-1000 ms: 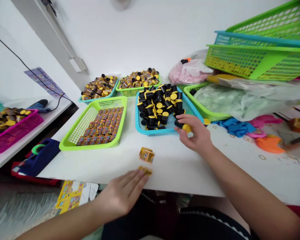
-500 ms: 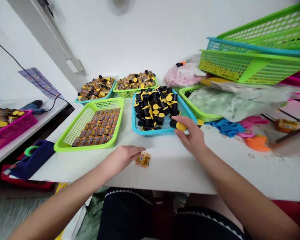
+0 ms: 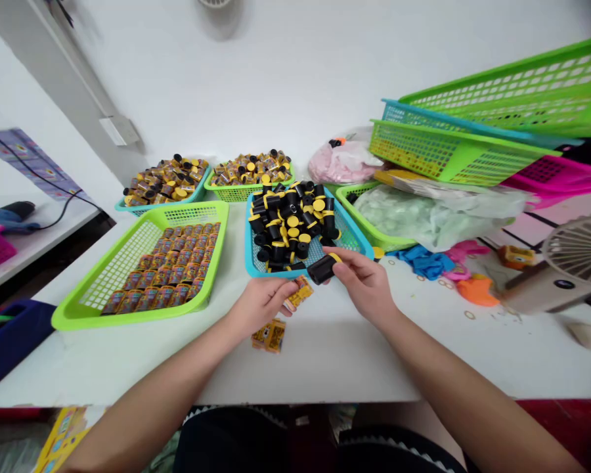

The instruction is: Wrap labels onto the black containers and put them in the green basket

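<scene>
My left hand [image 3: 263, 301] pinches a small flat printed label [image 3: 299, 293], orange-yellow with dark print. Close beside it, my right hand [image 3: 364, 284] grips a black canister with a yellow cap [image 3: 322, 269], tilted, its black end towards the label. Whether the two touch, I cannot tell. Below my left hand a little stack of the same labels [image 3: 268, 336] lies on the white table [image 3: 335, 368]. Just behind my hands, a blue basket [image 3: 357, 244] holds a heap of loose black canisters [image 3: 295, 226] with yellow caps.
A green basket [image 3: 73, 309] at left holds rows of labelled canisters [image 3: 170, 269]. Two baskets of loose labelled canisters [image 3: 165, 180] stand by the wall. To the right are stacked baskets [image 3: 448, 148], a plastic bag [image 3: 428, 213], coloured balloon-like scraps [image 3: 421, 263] and a fan [image 3: 578, 253].
My right hand has brought a canister from the blue basket's edge towards my left hand. My left hand has lifted a label off the stack. The view has shifted.
</scene>
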{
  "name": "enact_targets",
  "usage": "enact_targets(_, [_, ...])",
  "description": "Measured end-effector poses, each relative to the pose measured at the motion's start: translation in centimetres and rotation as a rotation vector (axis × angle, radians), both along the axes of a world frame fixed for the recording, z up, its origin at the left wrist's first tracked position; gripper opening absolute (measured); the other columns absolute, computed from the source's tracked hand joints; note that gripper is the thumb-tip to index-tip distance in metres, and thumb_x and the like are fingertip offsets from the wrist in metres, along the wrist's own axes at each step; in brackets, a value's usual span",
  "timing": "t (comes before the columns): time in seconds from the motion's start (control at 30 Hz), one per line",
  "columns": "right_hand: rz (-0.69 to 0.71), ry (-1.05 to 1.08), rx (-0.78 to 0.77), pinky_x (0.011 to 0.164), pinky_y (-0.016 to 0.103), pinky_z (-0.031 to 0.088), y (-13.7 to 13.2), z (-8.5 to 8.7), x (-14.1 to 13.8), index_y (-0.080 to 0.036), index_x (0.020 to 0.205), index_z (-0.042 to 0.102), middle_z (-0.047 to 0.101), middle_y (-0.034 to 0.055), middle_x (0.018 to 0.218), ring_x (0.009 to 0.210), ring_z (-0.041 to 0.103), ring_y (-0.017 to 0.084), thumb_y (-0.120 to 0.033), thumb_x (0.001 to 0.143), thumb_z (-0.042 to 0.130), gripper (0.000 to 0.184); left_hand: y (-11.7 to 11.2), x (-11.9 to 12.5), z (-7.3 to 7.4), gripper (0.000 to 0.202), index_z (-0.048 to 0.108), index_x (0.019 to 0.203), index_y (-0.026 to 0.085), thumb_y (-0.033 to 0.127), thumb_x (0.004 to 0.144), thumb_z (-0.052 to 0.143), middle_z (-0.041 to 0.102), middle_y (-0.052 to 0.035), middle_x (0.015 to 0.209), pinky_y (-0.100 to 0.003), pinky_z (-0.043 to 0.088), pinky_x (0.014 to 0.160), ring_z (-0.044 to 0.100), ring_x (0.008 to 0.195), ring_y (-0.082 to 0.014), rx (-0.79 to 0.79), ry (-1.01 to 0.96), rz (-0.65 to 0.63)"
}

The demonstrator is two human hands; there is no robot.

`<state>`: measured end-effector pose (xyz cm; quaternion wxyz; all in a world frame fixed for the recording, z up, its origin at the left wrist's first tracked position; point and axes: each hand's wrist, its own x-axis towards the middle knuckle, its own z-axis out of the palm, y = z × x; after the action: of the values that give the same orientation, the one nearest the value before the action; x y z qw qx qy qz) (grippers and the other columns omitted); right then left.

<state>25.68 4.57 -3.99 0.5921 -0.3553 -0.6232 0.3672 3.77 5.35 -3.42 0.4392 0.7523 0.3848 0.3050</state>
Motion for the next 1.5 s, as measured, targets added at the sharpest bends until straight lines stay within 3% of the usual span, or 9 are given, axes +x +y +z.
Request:
enact_targets(0.1, [0.133,0.097,-0.114,0.059,0.031,0.058,-0.1,-0.2,-0.2,-0.021,0.108,0.07,0.071,0.0021,0.078,0.06,0.067,0.014,-0.046,0.087,0.065,0.033,-0.7,-0.3,-0.5,0.059,0.067,0.081,0.014,0.063,0.094,0.038,0.072,-0.0049,0.068,-0.024,0.057,0.059,0.072,0.059,-0.0161,0.136,0.042,-0.004])
enact_targets(0.43, [0.193,0.014,-0.177,0.051,0.026,0.056,-0.3,0.3,-0.7,-0.019,0.101,0.07,0.067,-0.002,0.059,0.049,0.063,0.012,-0.04,0.087,0.067,0.025,-1.1,-0.1,-1.0,0.065,0.066,0.122,0.009,0.062,0.094,0.042,0.072,-0.0065,0.068,-0.027,0.058,0.064,0.071,0.062,-0.0166,0.063,-0.204,0.06])
enact_targets(0.6, [0.23,-0.122,-0.026,0.058,0.026,0.058,0.0,0.3,-0.6,-0.024,0.104,0.071,0.07,0.0019,0.084,0.065,0.065,0.011,-0.035,0.08,0.074,0.026,-0.8,-0.1,-1.3,0.053,0.052,0.14,0.016,0.044,0.095,0.053,0.07,-0.003,0.081,-0.023,0.055,0.069,0.064,0.066,-0.011,0.145,-0.146,-0.099])
enact_targets(0.7, [0.271,-0.226,0.106,0.07,0.029,0.06,0.1,0.0,-0.4,-0.026,0.104,0.072,0.066,0.006,0.105,0.082,0.066,0.013,-0.033,0.077,0.078,0.029,-1.0,0.2,-1.4,0.07,0.034,0.151,0.02,0.034,0.089,0.063,0.064,0.0022,0.077,-0.02,0.052,0.068,0.055,0.064,-0.0085,0.14,-0.165,-0.108])
enact_targets(0.8, [0.269,-0.276,0.139,0.072,0.03,0.06,0.0,-0.1,-0.5,-0.029,0.113,0.07,0.066,0.0049,0.101,0.083,0.066,0.014,-0.034,0.078,0.077,0.036,-1.3,0.4,-1.1,0.083,0.017,0.156,0.022,0.03,0.088,0.064,0.06,0.0054,0.076,-0.02,0.052,0.073,0.053,0.066,-0.0074,0.118,-0.201,-0.129])
enact_targets(0.97, [0.133,-0.42,0.291,0.069,0.029,0.059,-0.4,-0.3,-0.8,-0.033,0.122,0.067,0.063,0.0022,0.089,0.073,0.064,0.013,-0.035,0.085,0.07,0.037,-1.7,0.2,-0.6,0.081,0.023,0.154,0.026,0.037,0.086,0.066,0.07,0.0031,0.089,-0.014,0.049,0.062,0.054,0.066,-0.0061,0.195,-0.062,0.01])
enact_targets(1.23, [0.044,-0.644,0.561,0.087,0.04,0.056,-0.8,-0.4,-0.9,-0.036,0.147,0.039,0.05,0.01,0.118,0.108,0.055,0.022,-0.043,0.1,0.039,0.048,-1.0,0.5,-0.2,0.125,-0.028,0.149,0.029,0.029,0.081,0.077,0.075,0.002,0.078,-0.02,0.05,0.061,0.067,0.064,-0.0108,-0.273,-0.662,-0.111])
enact_targets(1.37, [-0.08,-0.723,0.634,0.092,0.046,0.053,-1.8,-0.3,-1.8,-0.031,0.151,0.031,0.052,0.0117,0.118,0.111,0.055,0.026,-0.047,0.089,0.061,0.071,-1.3,1.2,-0.3,0.128,-0.02,0.152,0.031,0.025,0.075,0.082,0.072,0.0017,0.083,-0.021,0.05,0.064,0.066,0.067,-0.0099,-0.371,-0.7,-0.11])
enact_targets(1.5, [-0.07,-0.733,0.591,0.093,0.046,0.054,-2.5,-0.8,-3.1,-0.029,0.149,0.03,0.06,0.0111,0.121,0.115,0.059,0.027,-0.022,0.086,0.063,0.071,-2.2,2.0,-0.9,0.103,0.009,0.151,0.027,0.027,0.076,0.08,0.064,0.0031,0.085,-0.022,0.051,0.065,0.063,0.069,-0.0092,-0.413,-0.655,-0.035])
